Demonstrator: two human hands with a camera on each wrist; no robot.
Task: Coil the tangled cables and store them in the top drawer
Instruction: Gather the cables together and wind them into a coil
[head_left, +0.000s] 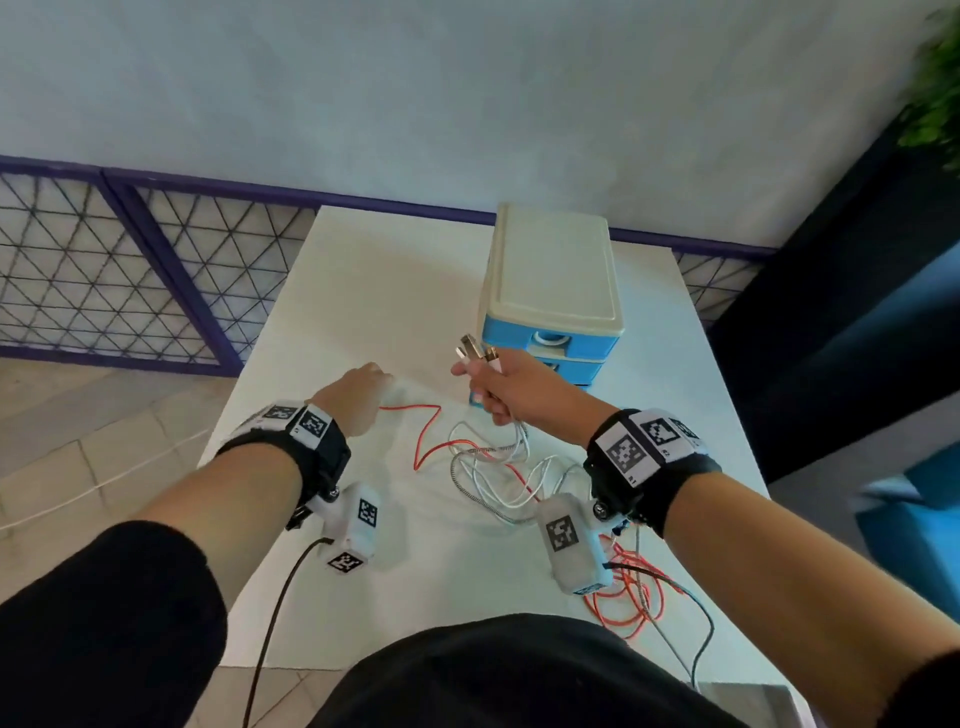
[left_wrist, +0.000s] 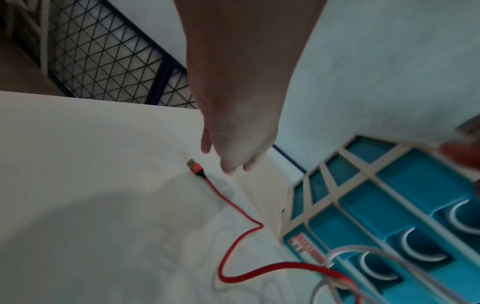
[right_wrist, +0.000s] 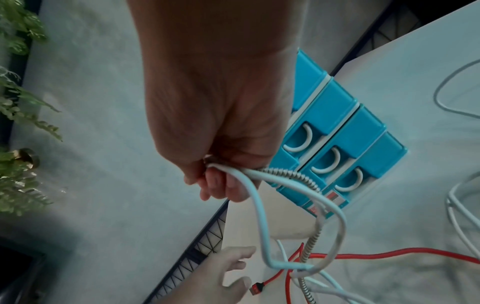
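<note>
The person stands at a white table (head_left: 363, 291) with the cables still in a loose tangle (head_left: 498, 467) spread across it, and the small blue chest of drawers (head_left: 550, 291) at the far side with every drawer closed. So this looks like the sorting stage: ends are being collected before any coiling starts.

The right hand (head_left: 498, 384) is raised above the table, fingers curled round a bunch of plug ends (head_left: 475, 351), with white and braided cables (right_wrist: 306, 183) hanging from the fist down into the tangle. The left hand (left_wrist: 233, 144) is stretched out low over the table with fingers relaxed and nothing in it, its fingertips just beside the plug of the red cable (left_wrist: 194, 167), which lies flat on the tabletop.

I'd say the next move is to pinch that red plug and bring it up to join the others, then draw the strands apart. The red cable crosses the white ones, so pulling hard could tighten the knot.
</note>
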